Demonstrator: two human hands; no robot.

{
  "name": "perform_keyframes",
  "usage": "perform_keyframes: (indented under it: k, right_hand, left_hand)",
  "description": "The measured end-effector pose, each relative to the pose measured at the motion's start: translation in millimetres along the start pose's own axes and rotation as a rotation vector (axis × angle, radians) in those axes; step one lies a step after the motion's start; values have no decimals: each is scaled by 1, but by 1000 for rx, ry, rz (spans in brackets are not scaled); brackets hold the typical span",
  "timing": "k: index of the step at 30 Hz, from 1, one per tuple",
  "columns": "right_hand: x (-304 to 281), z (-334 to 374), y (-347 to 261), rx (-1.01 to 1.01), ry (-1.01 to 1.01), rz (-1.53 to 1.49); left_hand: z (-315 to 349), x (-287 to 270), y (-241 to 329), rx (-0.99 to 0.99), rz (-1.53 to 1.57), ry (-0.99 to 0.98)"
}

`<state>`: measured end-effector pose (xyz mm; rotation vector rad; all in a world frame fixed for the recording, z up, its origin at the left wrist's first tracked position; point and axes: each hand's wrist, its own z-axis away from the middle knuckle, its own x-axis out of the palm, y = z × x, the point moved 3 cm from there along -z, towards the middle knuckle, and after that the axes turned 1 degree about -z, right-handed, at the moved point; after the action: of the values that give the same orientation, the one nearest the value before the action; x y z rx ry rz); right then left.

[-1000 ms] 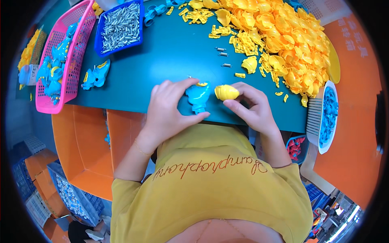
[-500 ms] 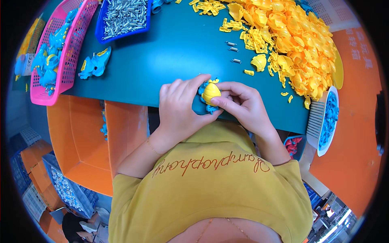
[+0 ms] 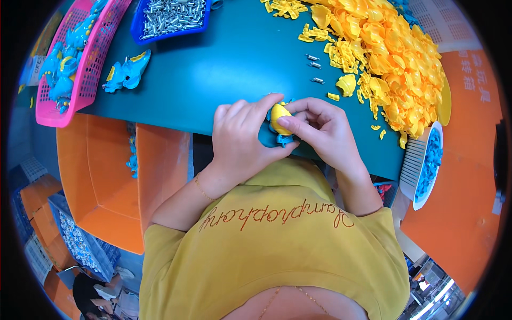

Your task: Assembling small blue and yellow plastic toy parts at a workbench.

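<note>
The blue toy piece (image 3: 281, 140) is mostly hidden — only its lower edge peeks out between the two hands, so its shape is hard to make out. The left hand (image 3: 242, 141) curls its fingers around that piece from the left, gripping it at the near edge of the teal table (image 3: 224, 69). The right hand (image 3: 322, 130) pinches the yellow shell (image 3: 279, 114) between thumb and fingers, pressing it on top of the blue piece. The pink basket (image 3: 88, 58) and the blue tray of screws (image 3: 170, 16) are cut off at the top edge, and so is the heap of yellow shells (image 3: 394, 58). The white basket (image 3: 426, 160) at the right shows only partly.

Compared with half a second ago, the hands sit at the same table edge with the same hold — the yellow shell stays on top of the blue piece.
</note>
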<state>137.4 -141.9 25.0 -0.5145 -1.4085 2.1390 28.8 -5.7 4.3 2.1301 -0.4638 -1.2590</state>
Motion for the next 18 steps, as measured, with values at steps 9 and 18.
perform_keyframes:
  k: [9, 18]
  right_hand:
    - [-5, -1, -2, -47, -17, 22]
    - [9, 1, -7, -77, 38, 217]
  left_hand:
    - [-1, -1, 2, 8, -15, 2]
    - [2, 3, -1, 17, 23, 84]
